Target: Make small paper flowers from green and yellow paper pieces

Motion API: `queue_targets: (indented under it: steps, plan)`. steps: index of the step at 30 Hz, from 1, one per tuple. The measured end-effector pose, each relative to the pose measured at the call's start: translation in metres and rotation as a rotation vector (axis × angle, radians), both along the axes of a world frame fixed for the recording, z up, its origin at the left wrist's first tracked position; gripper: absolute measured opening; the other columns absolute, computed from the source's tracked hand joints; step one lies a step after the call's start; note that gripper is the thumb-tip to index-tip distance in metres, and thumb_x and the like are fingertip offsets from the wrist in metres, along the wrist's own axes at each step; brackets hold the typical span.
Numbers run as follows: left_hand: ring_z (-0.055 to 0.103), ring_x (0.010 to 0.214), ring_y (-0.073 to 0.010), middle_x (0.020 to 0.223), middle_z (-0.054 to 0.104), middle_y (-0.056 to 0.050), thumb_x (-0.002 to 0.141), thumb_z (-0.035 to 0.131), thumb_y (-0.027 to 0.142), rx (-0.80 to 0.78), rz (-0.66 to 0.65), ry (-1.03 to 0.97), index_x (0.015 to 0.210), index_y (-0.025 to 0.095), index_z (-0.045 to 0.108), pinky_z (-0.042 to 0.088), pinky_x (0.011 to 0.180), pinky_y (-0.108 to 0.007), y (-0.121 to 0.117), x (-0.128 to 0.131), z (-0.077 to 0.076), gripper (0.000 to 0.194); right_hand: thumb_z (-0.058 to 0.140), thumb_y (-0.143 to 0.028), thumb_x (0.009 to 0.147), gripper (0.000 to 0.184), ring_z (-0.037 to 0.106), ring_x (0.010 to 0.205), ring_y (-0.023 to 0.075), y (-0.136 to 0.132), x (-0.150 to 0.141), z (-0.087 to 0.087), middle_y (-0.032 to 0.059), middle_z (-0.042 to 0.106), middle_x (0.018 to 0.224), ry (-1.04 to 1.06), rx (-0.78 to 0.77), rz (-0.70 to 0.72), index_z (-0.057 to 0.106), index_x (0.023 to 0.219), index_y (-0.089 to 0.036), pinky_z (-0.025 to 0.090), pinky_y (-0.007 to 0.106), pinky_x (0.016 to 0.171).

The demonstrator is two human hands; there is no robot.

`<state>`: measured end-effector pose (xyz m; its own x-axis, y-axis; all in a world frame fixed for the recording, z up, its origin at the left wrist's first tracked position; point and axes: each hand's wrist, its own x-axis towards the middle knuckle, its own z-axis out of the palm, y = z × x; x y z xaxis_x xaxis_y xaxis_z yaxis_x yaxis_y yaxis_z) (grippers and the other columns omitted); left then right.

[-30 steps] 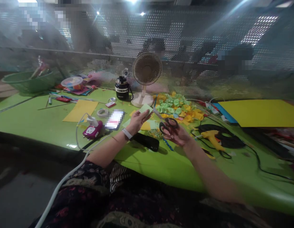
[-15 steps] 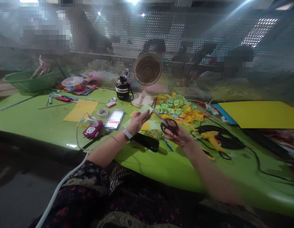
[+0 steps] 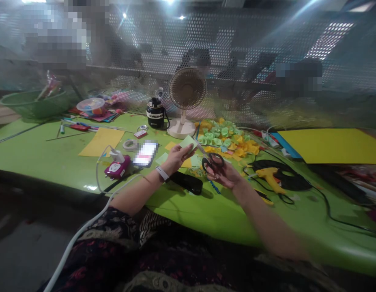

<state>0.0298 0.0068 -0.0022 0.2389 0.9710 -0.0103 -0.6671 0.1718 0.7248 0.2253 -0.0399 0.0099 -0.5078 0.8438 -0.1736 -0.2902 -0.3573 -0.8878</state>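
Between the thumb and fingers of my left hand (image 3: 177,159) is a small pale green paper piece (image 3: 188,142). My right hand (image 3: 224,175) is closed around the black handles of a pair of scissors (image 3: 212,159), whose blades point up and left toward the paper's right edge. Whether the blades touch the paper I cannot tell. Under my hands lie a black case-like object (image 3: 186,182), yellow and green paper pieces and small clippings (image 3: 197,172). Behind them spreads a heap of green and yellow paper flowers (image 3: 226,136).
A fan (image 3: 188,89) and a black bottle (image 3: 155,113) stand at the back. Leftward are a lit phone (image 3: 146,153), a purple power socket (image 3: 117,166) with cables, and a yellow sheet (image 3: 102,142). A yellow glue gun (image 3: 271,180) and a large yellow sheet (image 3: 330,146) lie rightward.
The scissor handles have spread a little apart and shifted slightly left. The green paper appears turned slightly in my left hand. The whole view has moved a little.
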Motion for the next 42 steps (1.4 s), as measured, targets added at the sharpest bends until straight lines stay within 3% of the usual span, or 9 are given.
queue_targets:
  steps: [4,10,23,28,32,34,36,39,42]
  plan:
    - [0.07,0.111,-0.027,0.096,0.077,-0.011,0.076,0.077,0.012,0.0,-0.036,-0.006,0.082,0.012,0.072,0.055,0.099,-0.034,-0.003,0.001,-0.004,0.008,0.073,-0.05,0.079,0.036,0.033,0.035,0.0034,0.001,0.0,-0.002,-0.0045,0.056,0.05,0.008,0.023,0.003,0.064,0.078,-0.016,0.037,0.017,0.039]
    - [0.072,0.104,-0.0249,0.09,0.076,-0.01,0.078,0.075,0.008,-0.02,-0.023,-0.034,0.079,0.011,0.07,0.057,0.096,-0.032,0.0,0.002,-0.004,0.005,0.074,-0.045,0.079,0.032,0.023,0.033,0.0025,-0.002,-0.004,0.002,-0.0067,0.051,0.045,0.026,0.057,-0.044,0.063,0.075,-0.016,0.033,0.017,0.036]
    - [0.072,0.103,-0.0237,0.093,0.075,-0.009,0.075,0.08,0.016,0.05,-0.086,0.081,0.081,0.013,0.071,0.056,0.097,-0.034,-0.01,0.004,0.001,0.011,0.076,-0.054,0.075,0.041,0.026,0.032,0.0028,-0.005,-0.009,0.006,-0.0062,0.053,0.046,-0.045,0.101,-0.043,0.061,0.075,-0.016,0.034,0.018,0.036]
    - [0.072,0.1,-0.0242,0.088,0.075,-0.009,0.068,0.086,0.024,0.075,-0.101,0.105,0.079,0.012,0.071,0.053,0.098,-0.037,-0.006,0.003,-0.006,0.022,0.081,-0.06,0.066,0.048,0.025,0.031,0.0011,-0.006,-0.005,0.017,-0.0068,0.054,0.046,-0.097,0.173,-0.153,0.061,0.074,-0.016,0.03,0.017,0.035]
    - [0.073,0.094,-0.0235,0.093,0.076,-0.01,0.063,0.089,0.031,0.069,-0.069,0.155,0.083,0.013,0.072,0.054,0.089,-0.034,-0.001,-0.002,-0.005,0.032,0.084,-0.054,0.063,0.045,0.05,0.044,0.0078,0.001,0.035,0.03,0.0002,0.068,0.065,-0.487,0.431,-0.354,0.065,0.08,-0.018,0.042,0.021,0.043]
    - [0.073,0.093,-0.0213,0.097,0.076,-0.009,0.062,0.09,0.035,0.066,-0.043,0.184,0.087,0.015,0.072,0.055,0.084,-0.03,0.0,-0.004,-0.002,0.035,0.082,-0.049,0.066,0.038,0.058,0.055,0.0131,0.008,0.063,0.03,0.003,0.071,0.075,-0.788,0.522,-0.495,0.067,0.083,-0.019,0.046,0.025,0.05]
    - [0.072,0.084,-0.0175,0.091,0.076,-0.006,0.059,0.091,0.038,0.028,-0.012,0.253,0.083,0.016,0.071,0.054,0.075,-0.025,0.0,-0.007,0.001,0.038,0.077,-0.044,0.073,0.028,0.062,0.06,0.0174,0.017,0.089,0.026,0.0044,0.071,0.075,-1.185,0.506,-0.634,0.067,0.081,-0.02,0.045,0.028,0.054]
    - [0.068,0.068,-0.0121,0.079,0.073,-0.003,0.056,0.092,0.042,0.005,-0.007,0.367,0.077,0.017,0.069,0.05,0.065,-0.022,0.0,-0.008,0.002,0.041,0.075,-0.04,0.075,0.021,0.068,0.076,0.0248,0.03,0.112,0.013,0.0084,0.074,0.084,-1.635,0.438,-0.594,0.071,0.079,-0.02,0.043,0.031,0.062]
    - [0.065,0.061,-0.0102,0.074,0.07,-0.002,0.056,0.091,0.045,0.044,-0.041,0.451,0.077,0.016,0.067,0.046,0.057,-0.02,0.001,-0.009,0.0,0.043,0.072,-0.041,0.079,0.021,0.068,0.085,0.0262,0.039,0.118,0.002,0.009,0.076,0.095,-1.751,0.404,-0.488,0.075,0.087,-0.021,0.042,0.031,0.064]
